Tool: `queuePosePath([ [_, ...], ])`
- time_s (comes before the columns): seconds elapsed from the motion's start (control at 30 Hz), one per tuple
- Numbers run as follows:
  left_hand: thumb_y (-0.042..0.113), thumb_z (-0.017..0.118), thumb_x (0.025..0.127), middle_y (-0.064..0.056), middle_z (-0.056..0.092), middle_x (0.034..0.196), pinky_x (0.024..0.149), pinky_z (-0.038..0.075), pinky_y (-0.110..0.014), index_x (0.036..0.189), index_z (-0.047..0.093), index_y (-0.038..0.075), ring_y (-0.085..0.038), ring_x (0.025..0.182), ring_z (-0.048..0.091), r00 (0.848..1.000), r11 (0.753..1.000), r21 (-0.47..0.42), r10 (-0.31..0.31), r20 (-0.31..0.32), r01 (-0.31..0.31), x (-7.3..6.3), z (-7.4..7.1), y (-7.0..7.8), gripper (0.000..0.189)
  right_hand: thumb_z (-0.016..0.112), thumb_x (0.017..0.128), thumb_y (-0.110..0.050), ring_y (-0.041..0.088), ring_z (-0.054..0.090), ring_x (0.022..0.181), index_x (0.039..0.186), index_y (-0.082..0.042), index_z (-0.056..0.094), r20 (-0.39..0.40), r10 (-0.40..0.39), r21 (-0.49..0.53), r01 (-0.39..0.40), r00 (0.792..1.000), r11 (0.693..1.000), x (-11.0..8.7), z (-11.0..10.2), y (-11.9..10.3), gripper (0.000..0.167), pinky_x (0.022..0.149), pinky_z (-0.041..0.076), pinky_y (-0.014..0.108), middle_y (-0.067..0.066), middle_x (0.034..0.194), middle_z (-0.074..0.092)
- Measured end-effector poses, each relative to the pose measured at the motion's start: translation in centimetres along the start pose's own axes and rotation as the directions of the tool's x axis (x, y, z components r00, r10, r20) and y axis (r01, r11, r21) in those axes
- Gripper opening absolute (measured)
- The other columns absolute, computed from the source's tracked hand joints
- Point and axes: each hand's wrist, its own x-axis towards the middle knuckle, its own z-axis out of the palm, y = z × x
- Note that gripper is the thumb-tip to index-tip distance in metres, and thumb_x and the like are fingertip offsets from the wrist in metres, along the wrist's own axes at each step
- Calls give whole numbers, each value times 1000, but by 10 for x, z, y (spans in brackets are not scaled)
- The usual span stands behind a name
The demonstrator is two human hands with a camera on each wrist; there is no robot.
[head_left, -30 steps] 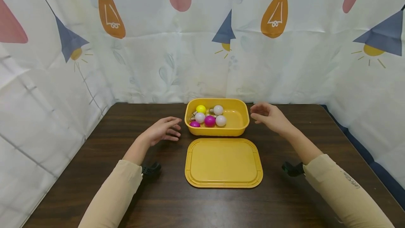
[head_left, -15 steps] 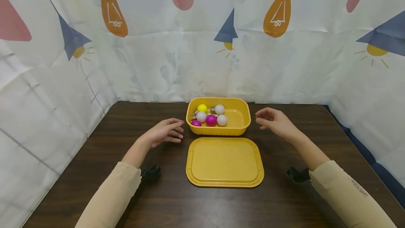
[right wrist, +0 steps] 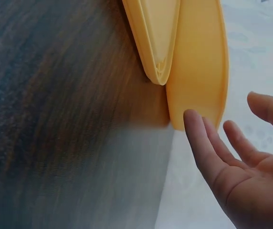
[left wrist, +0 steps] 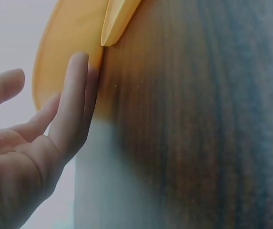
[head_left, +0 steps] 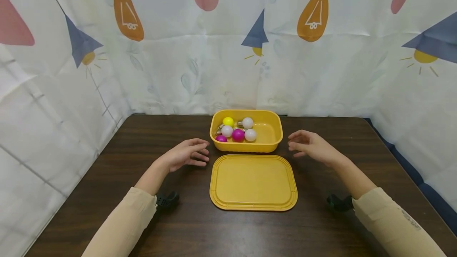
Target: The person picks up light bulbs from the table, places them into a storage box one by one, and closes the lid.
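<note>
A yellow plastic box point(head_left: 269, 148) stands near the far edge of the table, with several light bulbs inside: white bulbs point(head_left: 250, 135), magenta bulbs point(head_left: 238, 135) and a yellow bulb point(head_left: 228, 121). In front of it lies a flat yellow lid point(head_left: 253, 183). My left hand point(head_left: 185, 154) hovers just left of the box, fingers loosely bent, holding nothing. On the other side my right hand point(head_left: 312, 146) hangs beside the box's right end, also with nothing in it. Both wrist views show the box wall point(left wrist: 60, 47) beyond relaxed fingers, with the lid's corner point(right wrist: 157, 71) nearby.
The dark wooden table point(head_left: 250, 233) reaches back to a white curtain point(head_left: 160, 70) printed with lamps and bulbs. Dark blue cloth point(head_left: 410, 169) lies along the table's right side. A dark strap point(head_left: 168, 200) hangs under the left wrist, and another point(head_left: 339, 202) under the right.
My right hand has drifted slightly right and toward me. My left hand has lowered a little. The view has shifted slightly; box, bulbs and lid stay as they were.
</note>
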Motion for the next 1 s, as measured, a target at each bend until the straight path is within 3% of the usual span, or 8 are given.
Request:
queuePosePath([
  [0.23,25,48,111,-31,49,139,95,56,-46,153,35,-7,-33,114,63,1000,1000,-3,-10,17,10,-5,4,-1,54,65,104,-22,43,60,119,143,10,42,65,73,56,-77,995,995,-3,0,6,56,89,59,48,32,134,54],
  [0.5,26,50,111,-30,49,140,94,57,-46,153,35,-7,-34,117,61,999,1000,-2,-5,38,5,-10,9,0,55,62,105,-21,40,63,116,143,12,41,106,74,56,-80,992,995,-9,-1,10,54,89,59,48,32,136,53],
  [0.83,27,51,110,-29,50,140,93,57,-46,152,37,-7,-35,116,63,999,1000,4,-22,42,21,-12,9,-5,56,63,105,-21,37,66,107,143,11,41,135,120,75,-131,983,988,-14,-3,17,54,87,60,46,26,123,61],
  [1.0,30,52,110,-29,51,139,94,57,-47,153,34,-7,-38,117,63,997,1000,6,-10,78,10,-14,8,-10,59,60,106,-22,37,67,108,143,11,41,154,125,80,-139,980,987,-14,-2,19,53,88,60,46,25,122,62],
])
